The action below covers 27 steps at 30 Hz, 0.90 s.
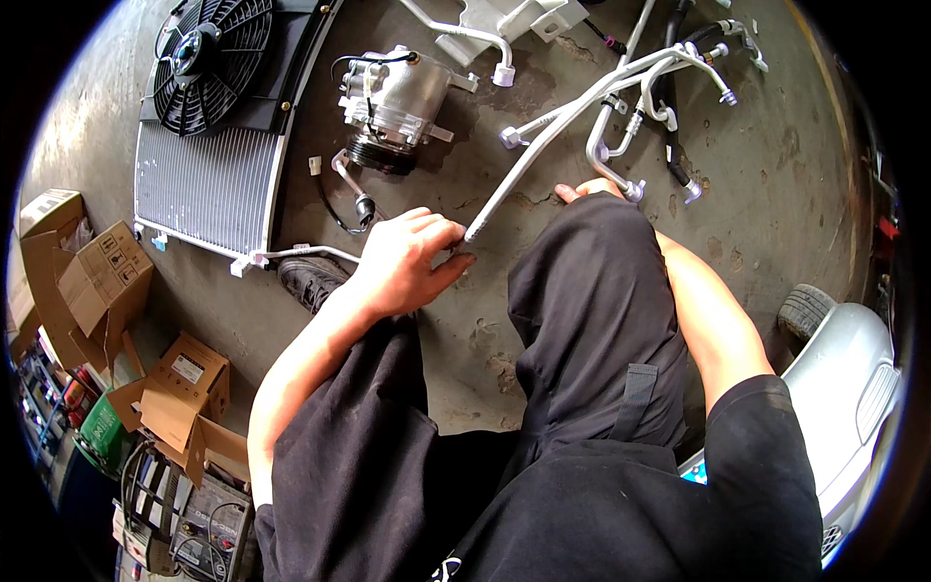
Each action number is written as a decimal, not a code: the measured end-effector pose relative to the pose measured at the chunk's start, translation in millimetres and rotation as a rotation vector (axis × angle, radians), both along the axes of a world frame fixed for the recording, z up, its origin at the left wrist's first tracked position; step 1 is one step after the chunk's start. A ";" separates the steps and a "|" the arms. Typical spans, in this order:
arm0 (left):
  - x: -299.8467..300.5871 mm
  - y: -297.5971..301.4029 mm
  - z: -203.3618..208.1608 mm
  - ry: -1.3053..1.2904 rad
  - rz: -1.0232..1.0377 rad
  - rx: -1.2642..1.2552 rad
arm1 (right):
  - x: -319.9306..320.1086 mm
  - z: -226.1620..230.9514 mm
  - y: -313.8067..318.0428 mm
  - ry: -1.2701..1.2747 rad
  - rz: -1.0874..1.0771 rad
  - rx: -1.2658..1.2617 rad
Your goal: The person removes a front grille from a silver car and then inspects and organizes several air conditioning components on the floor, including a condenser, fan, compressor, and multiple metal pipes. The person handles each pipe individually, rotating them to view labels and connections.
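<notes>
My left hand (412, 260) is closed in a pinch at the lower end of a long silver metal pipe (529, 155). A thinner metal pipe (315, 250) runs from the radiator-like panel's lower corner and passes behind that hand. My right hand (593, 188) is mostly hidden by my raised knee; only some fingers show, close to a bent pipe's end fitting (635, 190), and their grip cannot be made out. Several bent silver pipes and black hoses (673, 145) lie on the floor there. A silver compressor (402, 102) with a black pulley lies ahead of my left hand.
The finned panel (204, 184) with its black fan (208, 63) lies at far left. Opened cardboard boxes (184, 383) and a battery (208, 524) stand at left. A silver car bumper (844, 378) and a tyre (805, 308) are at right. My shoe (308, 281) rests beside the panel.
</notes>
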<state>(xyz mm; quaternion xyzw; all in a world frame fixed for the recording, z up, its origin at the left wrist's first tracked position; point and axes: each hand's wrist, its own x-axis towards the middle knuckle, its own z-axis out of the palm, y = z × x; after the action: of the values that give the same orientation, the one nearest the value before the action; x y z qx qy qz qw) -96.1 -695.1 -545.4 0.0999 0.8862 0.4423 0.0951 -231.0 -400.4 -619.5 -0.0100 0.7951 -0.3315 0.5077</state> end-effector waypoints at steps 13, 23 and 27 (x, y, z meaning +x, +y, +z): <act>0.9 2.7 0.1 0.041 0.061 -0.064 | -0.2 3.5 -4.4 0.012 0.026 0.103; 2.7 0.3 5.2 -0.111 0.128 0.117 | 2.1 -3.8 -1.7 0.031 -0.009 0.087; 0.0 -0.4 10.0 -0.200 0.138 0.177 | 3.7 -16.2 6.7 0.062 0.011 0.069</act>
<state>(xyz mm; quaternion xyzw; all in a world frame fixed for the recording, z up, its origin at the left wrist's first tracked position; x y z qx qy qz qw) -96.1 -695.5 -535.5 0.0022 0.8345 0.5321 0.1433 -227.3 -393.7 -635.6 -0.0072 0.8214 -0.3005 0.4847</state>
